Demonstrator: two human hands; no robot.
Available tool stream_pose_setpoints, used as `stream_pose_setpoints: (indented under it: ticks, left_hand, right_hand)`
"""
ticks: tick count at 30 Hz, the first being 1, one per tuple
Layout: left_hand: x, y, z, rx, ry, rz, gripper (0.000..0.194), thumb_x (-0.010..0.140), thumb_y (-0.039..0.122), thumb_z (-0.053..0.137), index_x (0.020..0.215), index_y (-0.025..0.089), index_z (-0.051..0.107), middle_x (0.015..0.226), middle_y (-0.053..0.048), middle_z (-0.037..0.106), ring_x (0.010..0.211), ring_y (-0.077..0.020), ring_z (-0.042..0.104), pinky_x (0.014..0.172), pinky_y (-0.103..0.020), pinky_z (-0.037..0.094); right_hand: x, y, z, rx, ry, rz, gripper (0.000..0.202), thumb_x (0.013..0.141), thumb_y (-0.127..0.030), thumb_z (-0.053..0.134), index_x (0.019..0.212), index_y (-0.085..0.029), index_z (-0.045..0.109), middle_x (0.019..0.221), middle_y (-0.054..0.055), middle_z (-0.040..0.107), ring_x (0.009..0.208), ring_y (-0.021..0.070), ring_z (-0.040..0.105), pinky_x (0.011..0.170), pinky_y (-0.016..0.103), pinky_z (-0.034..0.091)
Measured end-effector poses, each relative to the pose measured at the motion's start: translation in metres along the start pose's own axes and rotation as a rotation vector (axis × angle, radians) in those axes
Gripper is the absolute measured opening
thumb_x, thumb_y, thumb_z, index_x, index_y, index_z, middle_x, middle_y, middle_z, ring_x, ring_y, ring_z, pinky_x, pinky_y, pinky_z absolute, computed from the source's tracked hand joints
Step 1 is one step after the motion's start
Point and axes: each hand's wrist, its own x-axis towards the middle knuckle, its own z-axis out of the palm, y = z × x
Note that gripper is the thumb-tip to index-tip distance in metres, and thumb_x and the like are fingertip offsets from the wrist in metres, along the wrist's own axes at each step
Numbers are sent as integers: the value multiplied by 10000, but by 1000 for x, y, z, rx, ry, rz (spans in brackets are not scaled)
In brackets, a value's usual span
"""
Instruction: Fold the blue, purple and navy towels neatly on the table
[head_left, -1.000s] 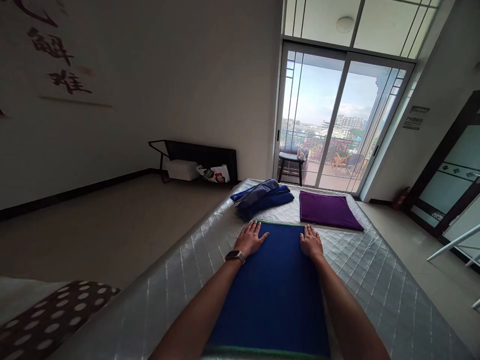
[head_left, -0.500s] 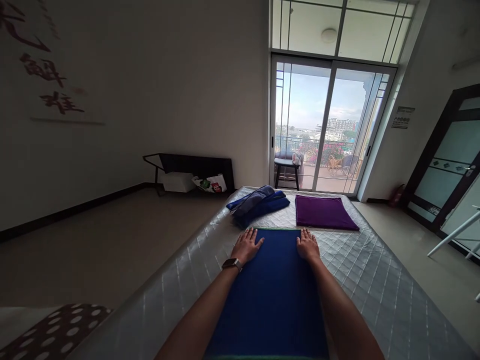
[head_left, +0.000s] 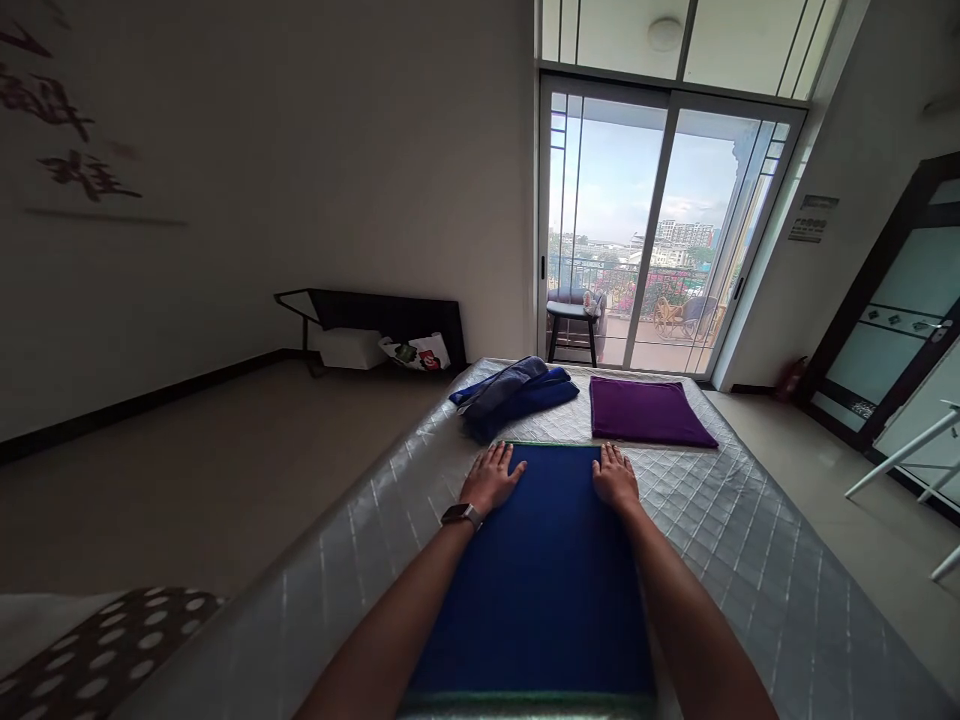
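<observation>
A blue towel [head_left: 551, 580] with green edging lies flat and lengthwise on the quilted silver-grey mattress [head_left: 742, 520]. On its far left corner rests my left hand [head_left: 491, 476], palm down with fingers stretched forward and a watch at the wrist. My right hand [head_left: 616, 476] lies flat on the far right corner, fingers extended and close together. Neither hand grips the cloth. Just beyond, a crumpled blue and grey cloth [head_left: 517, 395] sits to the left. A neatly folded purple towel [head_left: 651, 411] lies to the right.
Brown polka-dot fabric [head_left: 127, 640] shows at the lower left. A low black bench [head_left: 386, 315] with a white box [head_left: 351, 348] and a bag [head_left: 420, 352] stands by the wall. Past the mattress is a sliding glass door [head_left: 660, 230]; white furniture legs [head_left: 900, 460] are at the right.
The camera view has tilted slightly downward, so the scene sits higher and more of the towel's near edge shows. Both hands stay flat at the towel's far corners.
</observation>
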Motion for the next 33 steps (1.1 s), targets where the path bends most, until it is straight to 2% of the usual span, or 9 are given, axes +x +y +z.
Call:
stream_pose_setpoints:
  ticks: [6, 11, 15, 18, 23, 26, 29, 33]
  left_hand:
    - [1, 1, 1, 1, 11, 1, 733, 988, 564, 204, 1535, 101, 357, 1631, -129, 294, 1527, -267, 214, 1232, -430, 189]
    - [6, -4, 3, 63, -60, 1, 758, 980, 584, 177, 1568, 119, 284, 1650, -132, 230, 1536, -285, 169, 1226, -462, 189]
    - [15, -1, 0, 74, -52, 17, 732, 974, 560, 213, 1545, 121, 344, 1610, -172, 325, 1513, -340, 235, 1202, -553, 203]
    - [22, 24, 4, 57, 13, 97, 690, 989, 505, 211, 1537, 113, 358, 1598, -181, 351, 1508, -351, 247, 1208, -569, 172]
    - [24, 96, 29, -9, 52, 277, 649, 999, 518, 239, 1572, 220, 299, 1615, -76, 362, 1515, -250, 249, 1224, -422, 207]
    - [22, 115, 40, -36, 48, 272, 659, 996, 555, 208, 1576, 251, 289, 1624, -53, 346, 1518, -251, 241, 1212, -437, 232]
    - [20, 99, 38, -49, 38, 218, 675, 994, 564, 170, 1567, 241, 316, 1623, -61, 342, 1517, -258, 247, 1218, -450, 222]
    - [20, 47, 21, -36, 17, 70, 744, 981, 595, 137, 1557, 169, 336, 1629, -107, 310, 1523, -280, 228, 1229, -488, 195]
  right_hand:
    - [1, 0, 1, -9, -2, 3, 617, 1016, -337, 240, 1585, -97, 241, 1655, 71, 223, 1536, 149, 145, 1229, 316, 68]
    - [3, 1, 3, -19, 15, -4, 616, 1017, -345, 241, 1583, -101, 248, 1652, 74, 235, 1536, 149, 148, 1228, 322, 76]
    - [3, 2, 5, -21, 21, -4, 616, 1017, -340, 242, 1584, -100, 243, 1649, 77, 242, 1536, 149, 145, 1229, 329, 81]
    - [2, 1, 5, -20, 33, 1, 616, 1015, -336, 246, 1584, -99, 242, 1649, 80, 244, 1536, 153, 148, 1228, 333, 85]
    - [0, 1, 4, -18, 43, -17, 615, 1012, -333, 258, 1577, -90, 266, 1639, 94, 269, 1534, 163, 165, 1226, 336, 98]
    - [-1, 2, 4, -24, 42, -28, 614, 1013, -327, 249, 1577, -86, 263, 1642, 90, 258, 1534, 156, 158, 1226, 330, 96]
    - [0, 2, 3, -30, 39, -25, 616, 1017, -334, 241, 1582, -87, 245, 1652, 80, 220, 1536, 151, 148, 1227, 326, 87]
    - [1, 1, 4, -35, 23, -9, 615, 1022, -345, 234, 1588, -104, 230, 1656, 73, 215, 1537, 146, 140, 1229, 326, 72]
